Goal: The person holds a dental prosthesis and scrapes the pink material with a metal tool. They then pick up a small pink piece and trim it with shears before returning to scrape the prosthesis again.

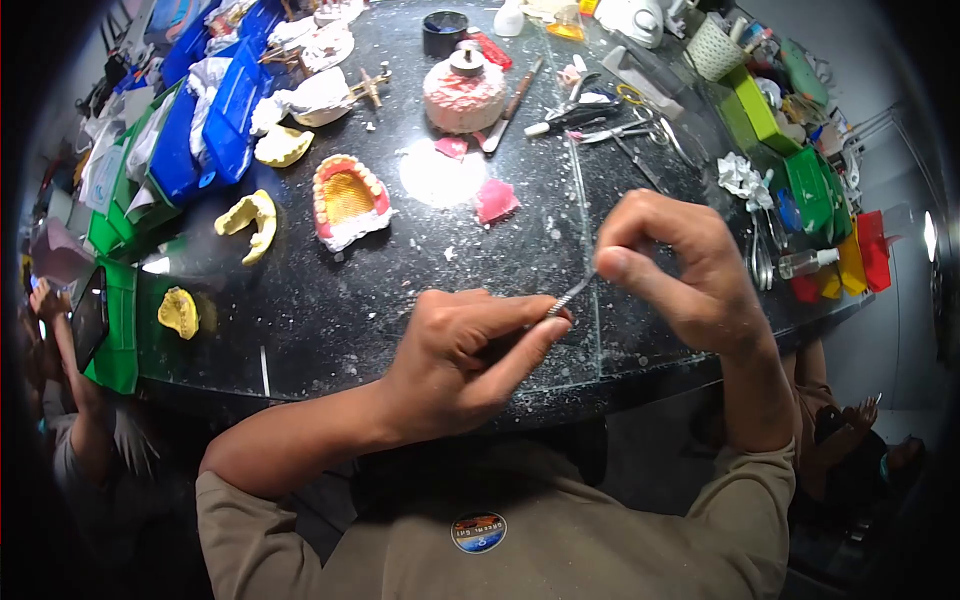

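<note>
My left hand (465, 350) is closed, pinching the ribbed handle of a thin metal dental instrument (575, 293) between thumb and fingers above the bench's front edge. The thumb and curled forefinger of my right hand (685, 265) are closed at the instrument's far end, which they partly hide. Beyond my hands lies a piece of pink wax (495, 201), with a smaller pink wax piece (452, 147) behind it. To the left sits a dental model (350, 205) with a row of teeth, pink wax and a golden-brown palate.
Yellowish plaster casts (250, 222) lie on the left of the black bench (420, 375). A pink-and-white plaster block (464, 95) stands at the back, beside a wax knife (515, 103). Pliers and scissors (630, 128) lie at right. Coloured bins (225, 125) line both sides. Other people sit nearby.
</note>
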`<state>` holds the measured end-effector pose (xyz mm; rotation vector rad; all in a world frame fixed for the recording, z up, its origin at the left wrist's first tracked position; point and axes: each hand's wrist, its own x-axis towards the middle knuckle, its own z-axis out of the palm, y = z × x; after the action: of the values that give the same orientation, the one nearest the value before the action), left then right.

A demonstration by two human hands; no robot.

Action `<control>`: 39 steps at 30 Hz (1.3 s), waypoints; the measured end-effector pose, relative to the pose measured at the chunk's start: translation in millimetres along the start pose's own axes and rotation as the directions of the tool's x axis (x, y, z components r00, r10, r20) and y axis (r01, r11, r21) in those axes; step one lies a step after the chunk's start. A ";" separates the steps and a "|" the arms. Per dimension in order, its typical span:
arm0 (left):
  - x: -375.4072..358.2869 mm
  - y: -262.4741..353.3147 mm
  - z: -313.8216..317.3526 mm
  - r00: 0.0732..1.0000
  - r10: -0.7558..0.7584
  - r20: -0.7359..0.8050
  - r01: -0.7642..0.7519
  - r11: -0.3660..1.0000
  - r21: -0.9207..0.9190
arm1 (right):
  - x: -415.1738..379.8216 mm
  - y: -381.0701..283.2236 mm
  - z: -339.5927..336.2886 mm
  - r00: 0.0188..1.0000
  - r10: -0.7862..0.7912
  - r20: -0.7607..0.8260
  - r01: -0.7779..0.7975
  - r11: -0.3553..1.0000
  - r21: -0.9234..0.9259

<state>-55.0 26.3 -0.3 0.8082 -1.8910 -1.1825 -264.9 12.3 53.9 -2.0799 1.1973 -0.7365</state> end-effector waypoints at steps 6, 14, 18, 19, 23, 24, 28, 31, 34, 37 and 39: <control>-1.3 3.7 -8.6 0.991 -0.121 -0.064 0.108 0.977 -0.182 | -18.0 33.0 -50.9 0.771 0.097 -0.630 -0.154 0.987 -0.037; 1.7 15.6 3.3 0.918 -0.357 0.172 0.341 0.491 -0.801 | -36.8 0.5 75.7 0.830 -0.503 -0.242 0.420 0.848 -0.324; -1.5 7.9 7.2 0.947 -0.255 0.197 0.315 0.602 -0.734 | -37.5 -9.4 75.1 0.743 -0.539 -0.397 0.379 0.828 -0.414; -0.5 9.4 -5.1 0.940 -0.264 0.214 0.340 0.732 -0.590 | -40.5 -2.3 71.7 0.694 -0.498 -0.520 0.385 0.867 -0.316; 13.4 4.2 -76.4 0.951 0.158 -0.267 -0.079 0.955 0.284 | -65.0 4.5 27.7 0.533 -0.102 -0.840 0.332 0.938 0.097; 12.0 0.1 -100.3 0.962 0.087 -0.260 0.050 0.877 0.478 | -75.6 6.0 15.2 0.481 -0.033 -0.876 0.288 0.950 0.122; 2.9 -32.2 -137.0 0.997 -0.077 0.001 0.064 0.832 0.551 | -128.3 39.4 -0.9 0.406 0.088 -0.910 0.115 0.982 0.147; 5.5 -34.1 -132.3 0.985 -0.175 0.006 0.156 0.888 0.433 | -146.8 49.8 16.4 0.375 0.261 -0.889 -0.018 0.961 0.275; 6.5 -45.5 -136.8 0.993 -0.118 0.015 0.096 0.864 0.495 | -155.2 59.4 30.4 0.357 0.314 -0.880 -0.009 0.943 0.333; 8.0 -49.2 -136.5 0.994 -0.112 0.000 0.098 0.870 0.483 | -158.5 67.5 37.4 0.342 0.327 -0.881 -0.062 0.943 0.326; 8.6 -44.7 -132.3 0.983 -0.179 -0.042 0.179 0.879 0.441 | -156.8 69.3 39.5 0.342 0.315 -0.885 -0.091 0.949 0.303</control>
<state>57.9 -56.3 -0.6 1.2525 -2.1586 -0.8567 -341.9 133.2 -48.1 -1.1641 1.7990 -1.9788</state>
